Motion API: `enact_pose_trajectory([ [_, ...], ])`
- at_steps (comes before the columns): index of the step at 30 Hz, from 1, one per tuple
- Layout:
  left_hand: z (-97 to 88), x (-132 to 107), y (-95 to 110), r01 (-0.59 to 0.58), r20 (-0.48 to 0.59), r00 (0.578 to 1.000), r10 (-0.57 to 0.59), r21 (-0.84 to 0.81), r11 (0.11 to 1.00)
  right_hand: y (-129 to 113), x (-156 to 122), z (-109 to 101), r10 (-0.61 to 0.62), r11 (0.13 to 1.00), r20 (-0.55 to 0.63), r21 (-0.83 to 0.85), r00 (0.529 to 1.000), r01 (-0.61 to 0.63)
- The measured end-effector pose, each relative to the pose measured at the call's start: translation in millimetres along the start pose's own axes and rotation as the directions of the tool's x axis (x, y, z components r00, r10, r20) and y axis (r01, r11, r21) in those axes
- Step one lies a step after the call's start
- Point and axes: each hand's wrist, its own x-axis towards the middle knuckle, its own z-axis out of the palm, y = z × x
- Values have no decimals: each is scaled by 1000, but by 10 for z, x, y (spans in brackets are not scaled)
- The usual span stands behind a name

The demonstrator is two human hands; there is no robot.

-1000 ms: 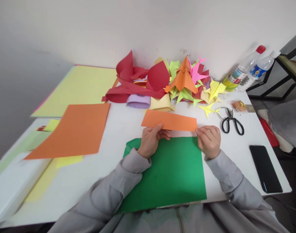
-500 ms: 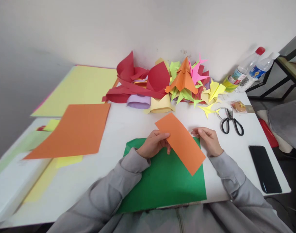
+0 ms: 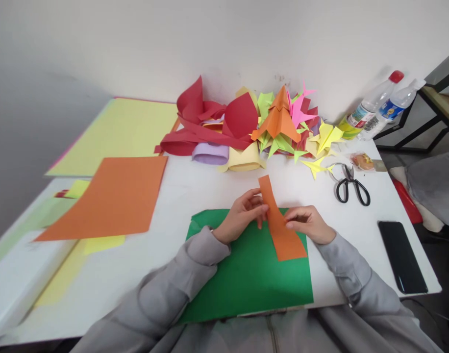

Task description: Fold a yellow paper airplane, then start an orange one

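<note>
A narrow orange paper strip [image 3: 281,228] stands lengthwise away from me, slightly bent, above a green sheet [image 3: 254,274] on the white table [image 3: 195,191]. My left hand [image 3: 242,215] pinches the strip's left edge near its middle. My right hand [image 3: 307,224] pinches the right edge opposite. Both wrists are in grey sleeves resting over the green sheet.
A large orange sheet [image 3: 114,196] and a yellow sheet [image 3: 125,132] lie at the left. A heap of folded coloured paper shapes [image 3: 254,127] lines the wall. Black scissors [image 3: 349,186], a black phone [image 3: 403,255] and two plastic bottles [image 3: 379,105] are on the right.
The orange strip has turned from lying crosswise beyond the green sheet to pointing away from me over it. Both hands have come closer together around its middle.
</note>
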Motion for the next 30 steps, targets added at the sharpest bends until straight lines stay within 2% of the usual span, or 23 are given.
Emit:
enact_pose_trajectory([
  [3, 60, -33, -13, -14, 42, 999, 12, 40, 999, -3, -10, 73, 6, 1000, 69, -28, 998, -4],
  [9, 104, -70, -22, -12, 72, 997, 4, 108, 994, 14, -31, 172, -59, 994, 116, -89, 992, 69],
  [14, 95, -70, -5, 5, 98, 995, -17, 126, 992, 47, -23, 159, -64, 995, 80, -70, 995, 70],
  [21, 73, -60, -8, -3, 125, 992, -14, 134, 991, 42, -16, 131, -25, 999, 105, -18, 994, 27],
  [30, 47, -70, -24, -8, 133, 991, -12, 155, 988, 27, -2, 114, -47, 998, 145, 44, 988, 41],
])
